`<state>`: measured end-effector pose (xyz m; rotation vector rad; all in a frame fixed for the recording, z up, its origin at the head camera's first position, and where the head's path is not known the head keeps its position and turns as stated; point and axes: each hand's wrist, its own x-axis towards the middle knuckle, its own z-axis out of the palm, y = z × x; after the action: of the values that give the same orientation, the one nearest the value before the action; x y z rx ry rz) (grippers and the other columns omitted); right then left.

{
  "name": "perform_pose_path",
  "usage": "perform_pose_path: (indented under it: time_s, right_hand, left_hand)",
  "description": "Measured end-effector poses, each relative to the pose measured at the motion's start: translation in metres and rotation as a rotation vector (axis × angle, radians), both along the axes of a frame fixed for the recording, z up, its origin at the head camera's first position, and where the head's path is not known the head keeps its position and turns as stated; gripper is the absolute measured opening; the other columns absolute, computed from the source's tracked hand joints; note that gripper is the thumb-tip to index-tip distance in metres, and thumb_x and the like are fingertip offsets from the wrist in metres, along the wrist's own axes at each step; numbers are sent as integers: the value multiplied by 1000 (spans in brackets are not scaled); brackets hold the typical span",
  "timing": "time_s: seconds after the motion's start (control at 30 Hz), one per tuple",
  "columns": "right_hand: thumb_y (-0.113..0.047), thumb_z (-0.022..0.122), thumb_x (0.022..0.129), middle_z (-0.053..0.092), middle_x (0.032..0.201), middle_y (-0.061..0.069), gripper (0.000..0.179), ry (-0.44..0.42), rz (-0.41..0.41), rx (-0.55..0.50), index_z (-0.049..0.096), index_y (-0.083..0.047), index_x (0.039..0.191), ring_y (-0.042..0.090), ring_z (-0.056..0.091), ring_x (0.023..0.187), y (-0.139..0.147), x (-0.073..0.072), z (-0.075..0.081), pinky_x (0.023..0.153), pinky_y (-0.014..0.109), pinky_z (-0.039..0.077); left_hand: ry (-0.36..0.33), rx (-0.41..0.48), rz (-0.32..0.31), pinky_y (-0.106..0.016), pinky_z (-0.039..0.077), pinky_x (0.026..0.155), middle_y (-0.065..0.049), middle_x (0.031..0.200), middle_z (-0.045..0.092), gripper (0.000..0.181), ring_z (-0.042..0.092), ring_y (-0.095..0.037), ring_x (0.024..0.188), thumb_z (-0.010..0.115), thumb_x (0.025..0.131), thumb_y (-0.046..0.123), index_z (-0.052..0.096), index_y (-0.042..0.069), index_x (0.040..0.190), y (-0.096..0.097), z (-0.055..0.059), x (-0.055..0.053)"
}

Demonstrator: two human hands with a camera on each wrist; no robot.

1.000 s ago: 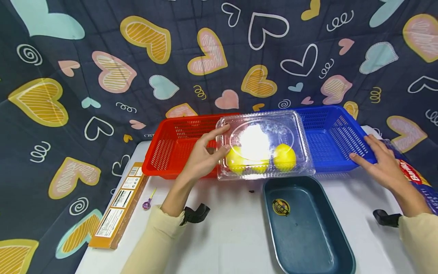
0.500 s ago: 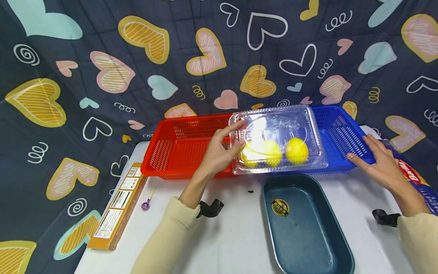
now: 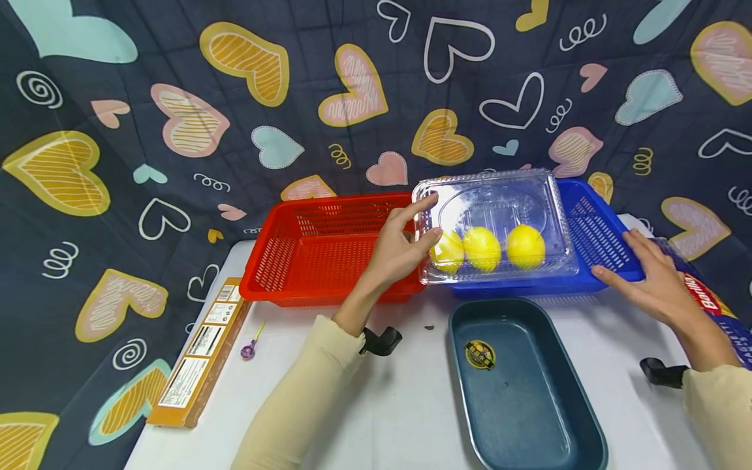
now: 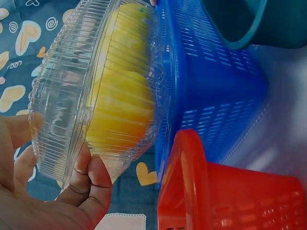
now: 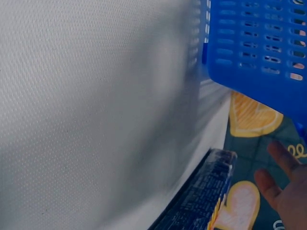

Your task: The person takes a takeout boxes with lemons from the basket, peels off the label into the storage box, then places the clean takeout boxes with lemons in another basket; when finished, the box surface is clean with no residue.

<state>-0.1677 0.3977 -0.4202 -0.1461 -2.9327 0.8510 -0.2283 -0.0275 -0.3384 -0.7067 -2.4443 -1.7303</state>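
Observation:
My left hand (image 3: 398, 249) grips the left side of a clear plastic clamshell container (image 3: 499, 199), thumb and fingers pinching its edge. Inside it, three yellow round fruits (image 3: 525, 247) lie along the near side. The container is tilted and overlaps the blue basket (image 3: 599, 225) in the head view; in the left wrist view it sits at that basket's rim, with the fruit (image 4: 122, 108) showing through the ribbed plastic. My right hand (image 3: 660, 277) is at the blue basket's right rim, fingers extended; in the right wrist view its fingers (image 5: 283, 158) are spread and loosely straight.
A red basket (image 3: 256, 264) stands left of the blue one. Nearer is a dark teal tray (image 3: 461, 378). A long orange-brown box (image 3: 196, 356) and a purple lollipop (image 3: 248, 351) lie at left. A blue spaghetti package (image 3: 719, 313) lies beyond my right hand. Heart-patterned cloth (image 3: 352, 150) hangs behind.
My left hand has carried the container of fruit rightward and slightly up, from between the two baskets to over the blue one. My right hand has stayed at the blue basket's rim.

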Motion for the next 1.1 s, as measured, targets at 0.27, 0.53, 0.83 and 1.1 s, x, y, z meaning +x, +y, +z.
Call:
perform_pose_path:
  time_s: [0.27,0.53,0.83,1.1]
  right_hand:
    - [-58,58,94,-9,169,26,105,-12,-9,0,-3,-10,163,63,-6,149,1,1,-1,110,83,-8]
    - [-58,58,93,-9,169,26,105,-19,4,-2,-4,-11,164,63,-4,149,2,-1,-1,110,84,-5]
    - [-58,58,94,-8,170,24,103,-18,18,-11,-2,-11,164,61,-4,150,1,0,1,109,85,-5]
    - [-57,58,94,-10,170,23,103,-31,24,-20,-3,-12,164,61,-4,150,2,1,2,108,86,0]
  left_hand:
    - [1,-25,-11,-23,41,60,-10,123,53,56,44,-25,80,67,96,20,52,28,150,18,-1,-11]
    - [-30,-86,16,-26,46,66,-9,127,54,56,49,-21,93,70,96,23,54,33,148,37,-5,-20]
    - [-10,-158,56,-40,52,95,-10,137,56,56,53,-23,120,71,95,24,55,31,148,52,-15,-33]
    - [-15,-202,53,-44,52,102,-9,142,55,58,51,-23,126,71,95,25,53,32,149,68,-23,-39]
